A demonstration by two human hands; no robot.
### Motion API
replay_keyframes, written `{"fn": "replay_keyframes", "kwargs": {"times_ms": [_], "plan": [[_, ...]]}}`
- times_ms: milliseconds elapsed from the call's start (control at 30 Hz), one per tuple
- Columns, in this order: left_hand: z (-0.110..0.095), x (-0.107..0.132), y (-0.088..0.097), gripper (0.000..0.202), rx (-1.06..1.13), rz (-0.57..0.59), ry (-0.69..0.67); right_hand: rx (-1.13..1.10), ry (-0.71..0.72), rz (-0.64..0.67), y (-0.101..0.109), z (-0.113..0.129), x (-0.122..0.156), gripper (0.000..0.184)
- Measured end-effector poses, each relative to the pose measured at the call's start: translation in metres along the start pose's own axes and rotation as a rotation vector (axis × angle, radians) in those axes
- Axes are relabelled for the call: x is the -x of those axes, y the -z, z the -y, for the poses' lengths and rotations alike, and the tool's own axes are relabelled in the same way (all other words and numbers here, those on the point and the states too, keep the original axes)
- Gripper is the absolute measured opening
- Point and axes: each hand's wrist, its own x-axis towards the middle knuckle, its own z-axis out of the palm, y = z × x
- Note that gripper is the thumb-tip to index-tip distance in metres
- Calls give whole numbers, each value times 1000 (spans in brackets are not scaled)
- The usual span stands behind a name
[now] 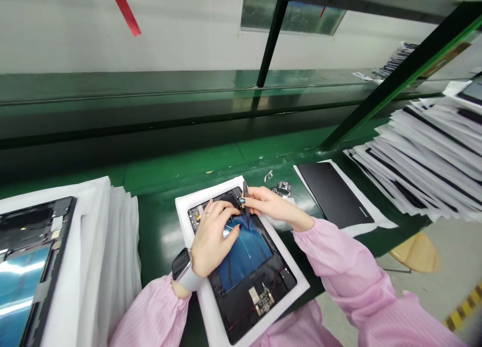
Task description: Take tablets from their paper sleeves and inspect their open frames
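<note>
In the black open tablet [241, 307], a bright blue panel [248, 259] is shown, framed beneath by a white pad [210, 322], and against the blue a black tool [247, 211] is seen. The pink sleeves [339, 256] are patterned with fine lines, and the watch band [195, 280] is coloured pale grey. The bench [161, 221] is painted green, the wall strip [126, 10] is coloured red, and the floor tape [465, 307] is striped in yellow and black.

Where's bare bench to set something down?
The green bench has a bare strip between the stack at left and the white pad under the opened tablet. Crowded right of the pad: right arm, shiny pieces, black back cover.
</note>
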Motion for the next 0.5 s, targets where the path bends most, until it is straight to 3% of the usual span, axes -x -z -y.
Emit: {"fn": "replay_keyframes", "kwargs": {"times_ms": [167, 367, 500], "plan": [[2, 0, 3, 20, 1, 91, -27, -127, 9, -51, -1, -2, 12, 43], [-2, 2, 14, 20, 88, 160, -86, -280, 62, -373, 8, -14, 33, 38], [-2, 8, 20, 24, 97, 136, -123, -337, 63, -498, 14, -32, 42, 38]]}}
